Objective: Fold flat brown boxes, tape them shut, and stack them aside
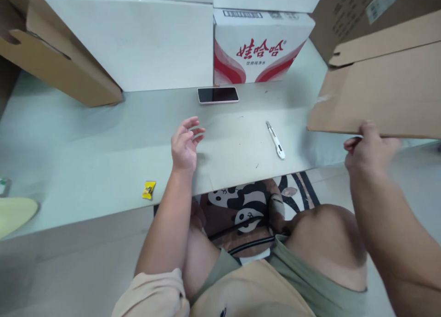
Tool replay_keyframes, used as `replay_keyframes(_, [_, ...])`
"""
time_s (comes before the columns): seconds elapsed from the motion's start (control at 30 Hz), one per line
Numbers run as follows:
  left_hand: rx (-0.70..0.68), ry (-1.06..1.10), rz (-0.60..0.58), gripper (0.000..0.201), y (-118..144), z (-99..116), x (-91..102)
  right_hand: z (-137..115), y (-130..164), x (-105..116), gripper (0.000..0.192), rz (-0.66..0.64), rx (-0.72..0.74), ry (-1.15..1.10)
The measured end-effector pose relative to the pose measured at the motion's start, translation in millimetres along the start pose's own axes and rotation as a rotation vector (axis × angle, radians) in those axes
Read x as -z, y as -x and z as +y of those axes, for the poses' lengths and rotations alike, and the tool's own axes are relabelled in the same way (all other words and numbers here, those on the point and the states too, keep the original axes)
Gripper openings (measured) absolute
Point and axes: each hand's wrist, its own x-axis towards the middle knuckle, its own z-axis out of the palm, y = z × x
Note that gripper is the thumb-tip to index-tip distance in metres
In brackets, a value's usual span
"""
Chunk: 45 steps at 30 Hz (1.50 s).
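Right hand: the right hand pinches the near edge of a flattened cardboard box, thumb on top and fingers curled under it, past the right end of the bench.
Cardboard box: held tilted in the air above the bench's right end, one flap raised at its far side.
Left hand: the left hand hovers with fingers loosely spread and empty, over the middle of the bench near its front edge.
Box cutter: a white box cutter lies on the bench between the two hands, near the front edge.
Phone: a phone lies flat, screen dark, toward the back edge.
Printed carton: a white carton with red lettering stands just behind the phone.
Candy: a small yellow wrapped candy sits at the front edge, left of the left forearm.
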Motion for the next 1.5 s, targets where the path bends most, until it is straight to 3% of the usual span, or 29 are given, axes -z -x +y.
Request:
replay_keyframes(0.1, [0.010, 0.031, -0.011, 0.038, -0.1, 0.1, -5.2, -20.9, -23.0, -36.9, 0.025, 0.119, -0.068, 0.254])
replay_keyframes(0.3, [0.035, 0.044, -0.005, 0.035, -3.1, 2.3, -10.7, -45.3, -79.9, -116.6, 0.014, 0.001, 0.066, 0.589])
replay_keyframes(0.37, [0.042, 0.045, 0.005, 0.035, -5.7, 1.8, -12.0, -51.3, -92.5, -139.3, 0.018, -0.049, 0.084, 0.665])
replay_keyframes(0.47, [0.049, 0.041, 0.004, 0.034, -9.6, 0.5, -13.3, -59.1, -102.1, -166.8, 0.038, -0.175, 0.131, 0.816])
replay_keyframes(0.6, [0.056, 0.026, -0.022, 0.035, -11.3, 1.2, -13.1, -62.6, -101.9, -182.4, 0.063, -0.320, 0.126, 0.933])
replay_keyframes(0.77, [0.062, 0.054, -0.004, 0.034, -8.8, 7.3, -11.7, -62.9, -85.5, -169.9, 0.067, -0.423, 0.142, 0.958])
replay_keyframes(0.9, [0.029, 0.086, 0.029, 0.032, -4.2, 13.6, -10.1, -72.9, -52.1, -164.8, 0.053, -0.602, 0.239, 0.976])
replay_keyframes(1.03, [-0.020, 0.147, 0.095, 0.026, 4.6, 20.8, -8.0, -92.3, 2.0, -185.7, 0.046, -0.781, 0.423, 0.969])
replay_keyframes(1.3, [-0.097, 0.271, 0.256, 0.006, 20.5, 47.9, 10.1, -146.3, 158.4, -278.3, 0.035, -1.106, 0.894, 0.758])
replay_keyframes(1.5, [-0.069, 0.188, 0.536, 0.022, 17.0, 62.2, 40.4, -214.6, 268.1, -349.3, 0.056, -1.234, 1.051, 0.639])
